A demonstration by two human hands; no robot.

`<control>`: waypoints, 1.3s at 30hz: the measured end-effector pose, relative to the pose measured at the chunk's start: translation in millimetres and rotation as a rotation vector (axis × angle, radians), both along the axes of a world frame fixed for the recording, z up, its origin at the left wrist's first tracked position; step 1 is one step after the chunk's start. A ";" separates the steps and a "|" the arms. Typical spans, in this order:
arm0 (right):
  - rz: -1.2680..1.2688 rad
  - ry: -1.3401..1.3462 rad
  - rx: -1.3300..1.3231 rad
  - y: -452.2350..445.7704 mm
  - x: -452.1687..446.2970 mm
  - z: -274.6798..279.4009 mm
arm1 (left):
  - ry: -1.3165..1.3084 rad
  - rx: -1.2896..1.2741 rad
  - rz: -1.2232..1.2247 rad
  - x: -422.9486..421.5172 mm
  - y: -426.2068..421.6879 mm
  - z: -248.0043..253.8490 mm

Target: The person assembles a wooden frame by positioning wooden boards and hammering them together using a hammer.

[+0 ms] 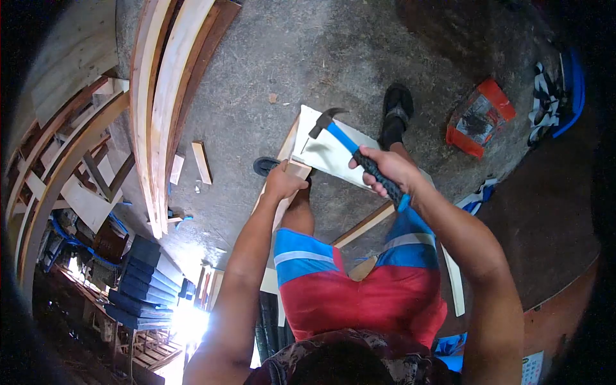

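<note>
My right hand (388,172) is closed around the black grip of a claw hammer (343,138) with a blue shaft. The hammer's dark head hangs over a white panel (340,154), close to its left corner. My left hand (285,181) is wrapped around the end of a wooden piece (299,168) at that corner, where the panel meets a wooden frame. A thin dark line near the corner is too small to identify. The panel lies between my legs, and a wooden strip (364,224) runs below it.
Long curved wooden strips (157,109) stand at the left, beside curved wooden frames (64,154). A small wood offcut (202,162) lies on the concrete floor (256,77). An orange bag (481,119) rests at the right. Dark stacked pieces (144,285) are at lower left.
</note>
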State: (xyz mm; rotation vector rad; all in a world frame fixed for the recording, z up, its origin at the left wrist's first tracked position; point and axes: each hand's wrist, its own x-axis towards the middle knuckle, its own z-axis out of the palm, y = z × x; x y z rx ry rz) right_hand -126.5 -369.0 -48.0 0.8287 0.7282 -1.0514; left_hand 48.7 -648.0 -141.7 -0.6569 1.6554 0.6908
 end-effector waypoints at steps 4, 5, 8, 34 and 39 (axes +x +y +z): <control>-0.284 0.102 0.234 -3.8 -13.5 9.3 | -0.005 -0.018 0.017 12.2 -2.6 -10.5; -0.287 0.161 0.304 -13.2 -10.4 11.5 | -0.003 -0.017 0.033 9.9 -1.7 -10.9; -0.057 0.062 0.036 -10.7 -3.1 5.1 | -0.038 -0.016 0.027 3.3 -0.7 -6.1; -0.291 0.270 0.255 -11.2 -6.1 8.3 | -0.014 -0.035 0.064 -7.3 7.9 3.5; -0.146 0.154 0.196 -10.5 5.5 17.2 | -0.005 -0.001 0.108 -23.8 13.1 15.1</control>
